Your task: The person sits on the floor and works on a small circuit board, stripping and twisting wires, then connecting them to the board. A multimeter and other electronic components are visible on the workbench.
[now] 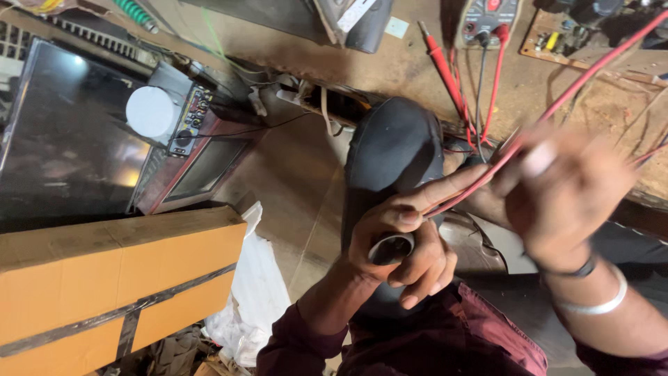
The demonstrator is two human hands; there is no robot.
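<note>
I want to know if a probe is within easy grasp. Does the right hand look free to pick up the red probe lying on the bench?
Probably not as things stand: the right hand is already pinching the red wires. The red probe lies uncovered on the bench beyond it, so only the occupied fingers hinder it.

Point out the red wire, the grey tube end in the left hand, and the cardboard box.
red wire point(465, 194): head view, stretch between both hands.
grey tube end point(391, 248): head view, open rim.
cardboard box point(118, 275): head view, front face.
</note>
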